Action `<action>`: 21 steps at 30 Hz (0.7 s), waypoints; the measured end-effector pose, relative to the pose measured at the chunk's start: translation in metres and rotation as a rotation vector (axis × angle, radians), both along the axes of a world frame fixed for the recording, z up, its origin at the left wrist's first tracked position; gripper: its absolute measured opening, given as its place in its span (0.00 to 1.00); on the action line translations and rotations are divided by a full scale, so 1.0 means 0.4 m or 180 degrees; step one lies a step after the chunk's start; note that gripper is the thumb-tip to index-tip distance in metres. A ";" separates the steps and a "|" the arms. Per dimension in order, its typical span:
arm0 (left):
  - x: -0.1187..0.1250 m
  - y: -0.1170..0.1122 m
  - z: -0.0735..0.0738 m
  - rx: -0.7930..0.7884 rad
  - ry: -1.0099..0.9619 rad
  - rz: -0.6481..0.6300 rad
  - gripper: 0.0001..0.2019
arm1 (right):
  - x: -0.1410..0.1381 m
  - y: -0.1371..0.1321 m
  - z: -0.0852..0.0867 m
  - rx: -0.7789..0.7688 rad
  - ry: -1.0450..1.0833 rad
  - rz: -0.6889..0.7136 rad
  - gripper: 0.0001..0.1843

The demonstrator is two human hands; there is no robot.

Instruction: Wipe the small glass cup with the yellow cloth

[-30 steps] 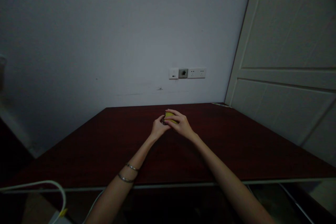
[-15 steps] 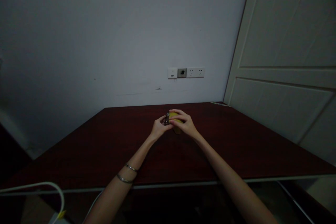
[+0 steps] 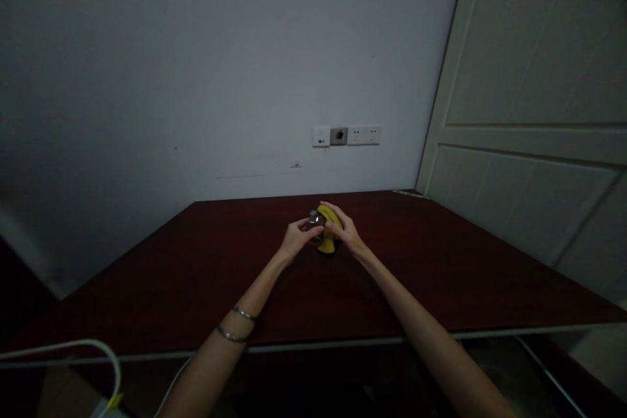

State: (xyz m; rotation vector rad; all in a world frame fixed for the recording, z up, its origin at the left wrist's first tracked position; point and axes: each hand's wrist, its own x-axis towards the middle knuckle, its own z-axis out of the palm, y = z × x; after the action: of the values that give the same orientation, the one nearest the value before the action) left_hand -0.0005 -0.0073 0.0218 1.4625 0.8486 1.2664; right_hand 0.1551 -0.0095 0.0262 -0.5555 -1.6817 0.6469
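My left hand (image 3: 295, 240) is closed around a small, shiny, see-through glass bottle (image 3: 315, 217), its thumb lying across the front. What look like the bottle's neck and shoulder show above the thumb; the fingers hide the rest. Right beside it, my right hand (image 3: 347, 232) grips a yellow cloth (image 3: 327, 243), with the fingers over the top and the thumb toward the bottle. The cloth hangs below the hand near the tabletop and appears to touch the bottle's right side. Dim light blurs the finer detail of both things.
The dark red table (image 3: 206, 274) reaches back to a pale wall with sockets (image 3: 363, 136). A light panelled door (image 3: 529, 196) stands along the right. At the front left, a white cable (image 3: 93, 343) loops over the table's edge.
My right hand has shifted its grip and opened away from the bottle a little, so more of the cloth and the bottle's top show. The cloth now hangs lower and flares out.
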 end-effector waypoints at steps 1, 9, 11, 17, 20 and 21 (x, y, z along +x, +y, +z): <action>-0.002 0.000 0.001 -0.0034 -0.0008 -0.0011 0.22 | 0.002 -0.005 -0.002 0.0019 -0.0124 0.0016 0.32; -0.003 0.010 -0.007 -0.0104 -0.0005 -0.0045 0.21 | -0.019 -0.011 -0.022 0.0559 -0.0585 -0.0528 0.50; -0.009 0.016 -0.010 -0.0017 0.0124 -0.0109 0.22 | -0.019 -0.013 -0.022 0.0548 -0.0591 -0.0572 0.48; -0.052 0.023 0.000 0.0060 0.0793 -0.0563 0.26 | -0.026 -0.004 -0.031 0.0091 -0.0178 -0.0512 0.50; -0.061 0.019 0.007 0.0247 0.0834 -0.0864 0.27 | -0.035 0.013 -0.036 -0.0513 0.0278 -0.0291 0.48; -0.060 0.019 0.007 0.0368 0.0795 -0.0888 0.30 | -0.037 0.018 -0.037 -0.0741 0.0386 -0.0265 0.47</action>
State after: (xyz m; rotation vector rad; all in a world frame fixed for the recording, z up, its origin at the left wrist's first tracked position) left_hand -0.0246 0.0005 0.0247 1.7898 0.7099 0.9501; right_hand 0.1401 -0.0021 0.0114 -0.7332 -1.4717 0.8052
